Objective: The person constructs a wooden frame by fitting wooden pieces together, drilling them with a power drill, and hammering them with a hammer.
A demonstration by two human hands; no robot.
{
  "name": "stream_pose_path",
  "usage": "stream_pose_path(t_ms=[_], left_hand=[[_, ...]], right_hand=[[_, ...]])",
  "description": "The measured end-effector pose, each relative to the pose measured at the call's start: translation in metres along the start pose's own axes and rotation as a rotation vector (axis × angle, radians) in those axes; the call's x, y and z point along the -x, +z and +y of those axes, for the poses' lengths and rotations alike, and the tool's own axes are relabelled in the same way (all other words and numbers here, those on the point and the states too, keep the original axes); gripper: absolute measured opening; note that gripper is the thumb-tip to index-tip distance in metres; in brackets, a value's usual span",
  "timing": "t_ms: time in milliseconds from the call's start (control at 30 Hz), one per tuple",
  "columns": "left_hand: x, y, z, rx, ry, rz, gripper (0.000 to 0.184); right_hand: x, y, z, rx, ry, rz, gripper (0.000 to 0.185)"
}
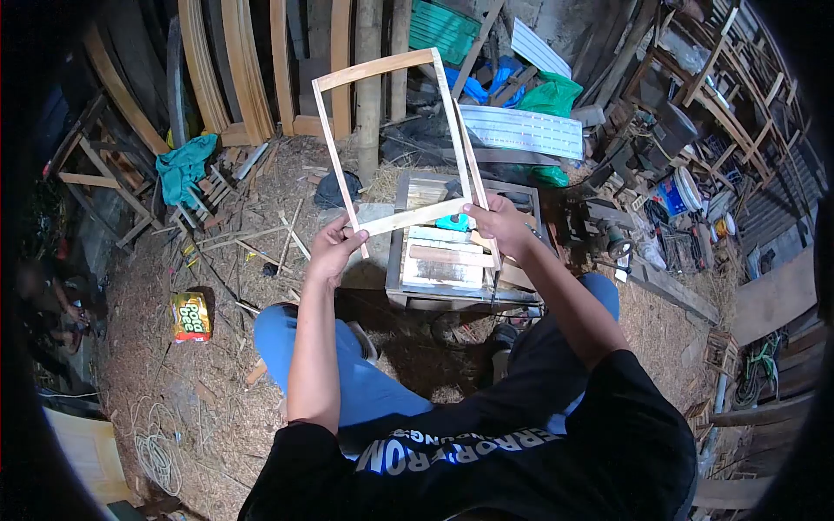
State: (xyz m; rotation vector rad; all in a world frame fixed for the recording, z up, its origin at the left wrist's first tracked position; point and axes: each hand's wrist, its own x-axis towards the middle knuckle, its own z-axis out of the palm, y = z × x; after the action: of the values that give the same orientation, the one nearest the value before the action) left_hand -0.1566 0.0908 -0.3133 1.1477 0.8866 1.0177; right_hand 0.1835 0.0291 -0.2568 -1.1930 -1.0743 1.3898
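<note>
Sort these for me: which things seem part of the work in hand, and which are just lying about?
Seemingly part of the work:
Wooden frame, held by left hand and right hand
Thin strip at the right hand
Low bench bearing timber pieces

Seemingly just lying about:
Yellow-and-red packet
Coiled rope
Teal cloth

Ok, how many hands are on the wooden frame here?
2: the left hand at the lower left corner of the wooden frame, and the right hand by its lower right corner. No others seem hidden there.
</note>
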Motion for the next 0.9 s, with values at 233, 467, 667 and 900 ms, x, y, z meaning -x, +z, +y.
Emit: stream_pose_path(t_ms=[233, 467, 667, 900], left_hand=[[0.009, 0.009, 0.001, -0.006, 0.014, 0.022, 0.049], [0.019, 0.013, 0.001, 0.003, 0.125, -0.047, 0.044], [0.022, 0.023, 0.007, 0.058, 0.167, -0.137, 0.038], [0.019, 0.037, 0.012, 0.097, 0.072, -0.249, 0.044]], right_hand=[[0.022, 0.006, -0.005, -0.020, -0.083, 0.025, 0.012], [0.030, 0.003, -0.001, 0.042, -0.074, 0.061, 0.015], [0.024, -0.008, 0.011, -0.114, -0.068, 0.069, 0.018], [0.019, -0.015, 0.014, -0.149, -0.085, 0.098, 0.017]])
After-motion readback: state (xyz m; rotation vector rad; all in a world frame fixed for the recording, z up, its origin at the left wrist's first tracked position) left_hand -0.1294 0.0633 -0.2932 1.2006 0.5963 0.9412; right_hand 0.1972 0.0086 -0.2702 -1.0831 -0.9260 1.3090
